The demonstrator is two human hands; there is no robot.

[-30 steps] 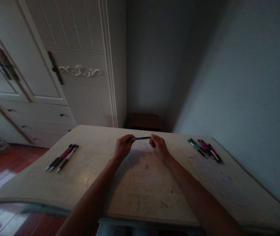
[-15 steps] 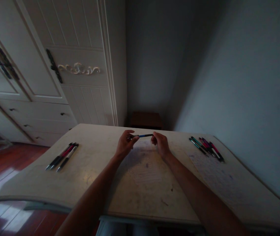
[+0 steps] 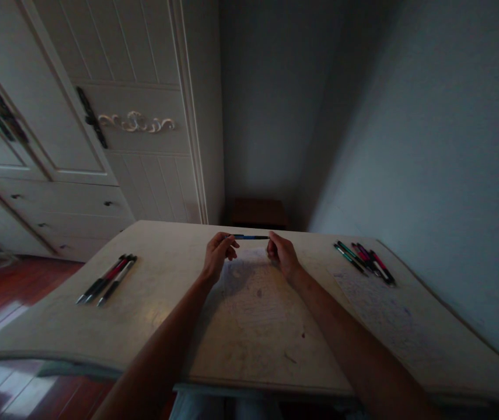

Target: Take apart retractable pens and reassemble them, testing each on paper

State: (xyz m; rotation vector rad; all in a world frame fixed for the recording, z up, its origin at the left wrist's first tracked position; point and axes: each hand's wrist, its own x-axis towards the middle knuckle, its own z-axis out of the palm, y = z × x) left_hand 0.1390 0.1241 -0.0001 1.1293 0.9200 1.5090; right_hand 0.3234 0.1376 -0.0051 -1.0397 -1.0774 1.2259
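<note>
A slim pen point(image 3: 250, 237), blue and black, is held level above the far part of the table. My left hand point(image 3: 219, 254) pinches its left end between thumb and forefinger, the other fingers loosely curled. At the right end, my right hand point(image 3: 282, 254) grips the dark tip with thumb and forefinger, its remaining fingers folded in. Beneath the hands lies a sheet of paper point(image 3: 255, 291) with faint writing on it.
Several pens point(image 3: 108, 281) lie side by side at the table's left. Another group of pens point(image 3: 365, 262), green, pink and black, rests at the right, near a written sheet point(image 3: 384, 318). A white wardrobe point(image 3: 144, 175) stands behind the table point(image 3: 157, 361); a wall rises to the right.
My left hand has shifted its hold on the pen; its thumb and fingers have closed in from a wider spread. The pen now lies more level. The view has moved slightly.
</note>
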